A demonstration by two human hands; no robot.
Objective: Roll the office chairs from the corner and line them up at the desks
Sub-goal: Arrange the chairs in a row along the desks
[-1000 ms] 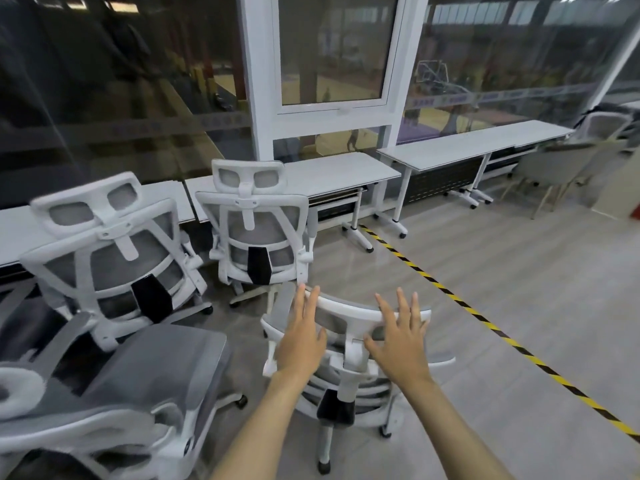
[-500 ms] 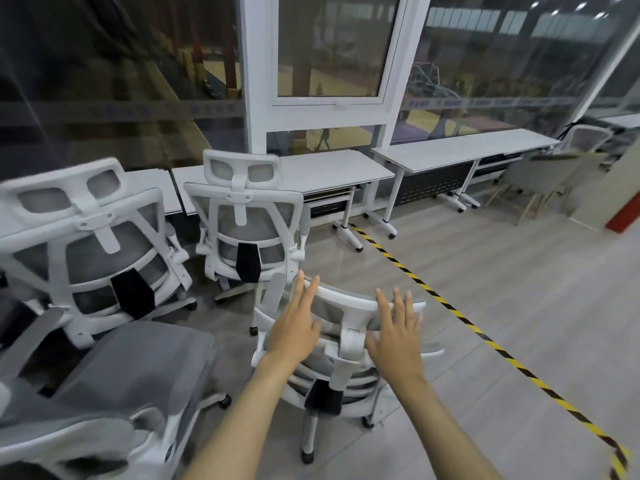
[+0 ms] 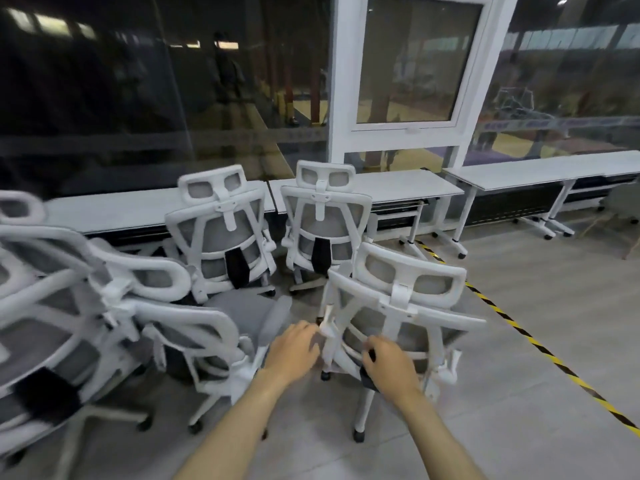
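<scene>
At the far left, blurred and cut by the frame edge, a white-framed office chair with grey mesh point(image 3: 41, 306) fills the foreground, and just beside it a second tilted chair point(image 3: 194, 327) shows its grey seat and a castor on the floor point(image 3: 554, 341). Behind these, along the glass wall, a long white counter point(image 3: 121, 209) runs left to right; a third chair point(image 3: 221, 237) stands with its back to the camera, drawn up close to that counter's edge, and a fourth chair point(image 3: 325, 223) stands just to its right at the next counter point(image 3: 408, 185). In front of these two, nearer the camera, the chair being handled point(image 3: 405, 306) leans a little to the right, its headrest up and its base on the floor. The left hand point(image 3: 294, 351) rests against the left edge of this chair's back frame, fingers curled loosely; motion blur keeps me from telling whether they close round the frame. The right hand point(image 3: 391, 367) is on the lower back of the same chair, its fingers curled round a white cross-strut. Right of the chair a yellow-and-black striped tape line point(image 3: 540, 348) runs diagonally across the floor. Farther right, a third counter point(image 3: 540, 171) stands against the glass on wheeled legs.
</scene>
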